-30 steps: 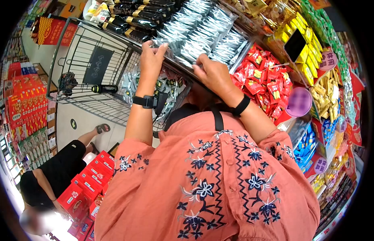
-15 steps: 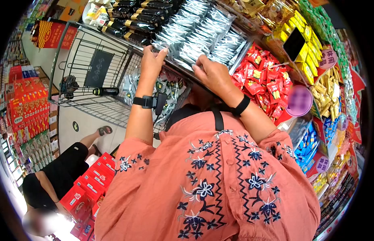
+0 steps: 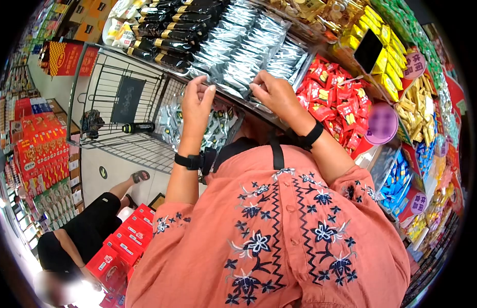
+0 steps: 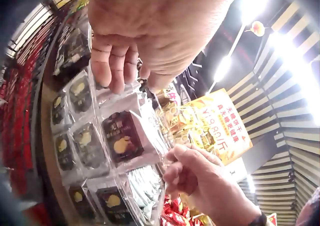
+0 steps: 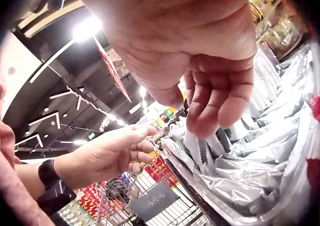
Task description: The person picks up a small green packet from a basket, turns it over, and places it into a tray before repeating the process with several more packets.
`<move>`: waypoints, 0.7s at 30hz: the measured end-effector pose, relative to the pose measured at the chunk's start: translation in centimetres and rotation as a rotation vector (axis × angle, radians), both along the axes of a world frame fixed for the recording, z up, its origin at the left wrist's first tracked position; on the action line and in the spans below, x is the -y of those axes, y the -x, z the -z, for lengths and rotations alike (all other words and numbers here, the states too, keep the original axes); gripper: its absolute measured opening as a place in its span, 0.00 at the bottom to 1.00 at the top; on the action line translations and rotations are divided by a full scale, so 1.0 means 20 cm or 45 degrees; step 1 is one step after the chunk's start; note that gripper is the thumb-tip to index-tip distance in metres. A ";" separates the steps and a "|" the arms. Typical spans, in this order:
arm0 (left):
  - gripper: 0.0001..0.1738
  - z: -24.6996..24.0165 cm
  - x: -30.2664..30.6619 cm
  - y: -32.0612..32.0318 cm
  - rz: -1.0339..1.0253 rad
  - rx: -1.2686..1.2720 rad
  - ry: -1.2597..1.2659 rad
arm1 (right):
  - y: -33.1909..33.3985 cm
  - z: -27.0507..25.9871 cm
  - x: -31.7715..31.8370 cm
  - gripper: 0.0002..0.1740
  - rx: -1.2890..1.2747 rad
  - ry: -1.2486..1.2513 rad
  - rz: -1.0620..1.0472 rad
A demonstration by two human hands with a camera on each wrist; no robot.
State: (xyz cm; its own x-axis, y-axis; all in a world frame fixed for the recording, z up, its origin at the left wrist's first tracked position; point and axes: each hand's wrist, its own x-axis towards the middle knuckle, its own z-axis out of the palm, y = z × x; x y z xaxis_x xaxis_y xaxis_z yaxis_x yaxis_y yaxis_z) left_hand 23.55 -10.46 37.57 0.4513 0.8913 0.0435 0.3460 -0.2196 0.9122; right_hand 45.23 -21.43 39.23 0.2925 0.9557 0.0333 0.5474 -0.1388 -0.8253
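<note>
A bin of silver packets (image 3: pixel 243 49) lies in front of me, the packets packed upright in rows. My left hand (image 3: pixel 199 105) hovers beside the bin's near edge, fingers loosely bent and nothing in them; the left wrist view puts its fingertips just in front of packets with dark labels (image 4: pixel 122 136). At the bin's near right side is my right hand (image 3: pixel 277 95), its fingers bent inward. In the right wrist view these fingers (image 5: pixel 220 111) hang right over the silver packets' upper edges (image 5: pixel 235 161), with no packet visible between them.
Below my left arm stands a shopping cart (image 3: pixel 102 82) holding silver packets (image 3: pixel 213 123) and a dark bottle (image 3: pixel 138 127). Black packets (image 3: pixel 182 33) fill the bin's left side; red packets (image 3: pixel 333 95) are heaped to the right. A person in black (image 3: pixel 79 231) is by red boxes (image 3: pixel 120 246).
My left hand has drawn back from the bin's edge toward my body. The right hand stays at the bin's near side, nearly in place. The head view has shifted slightly.
</note>
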 end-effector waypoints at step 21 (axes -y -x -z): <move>0.30 -0.17 0.17 -0.17 0.221 -0.416 -0.893 | -0.21 -0.01 0.14 0.13 -0.334 -0.010 0.026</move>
State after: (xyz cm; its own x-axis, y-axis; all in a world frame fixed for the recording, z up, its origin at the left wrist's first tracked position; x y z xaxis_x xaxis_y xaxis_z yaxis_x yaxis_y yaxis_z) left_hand 27.01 -13.90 41.00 0.6684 0.6206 0.4100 0.4805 -0.7810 0.3989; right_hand 49.46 -24.23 39.47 0.3113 0.9495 -0.0390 0.3113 -0.1407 -0.9398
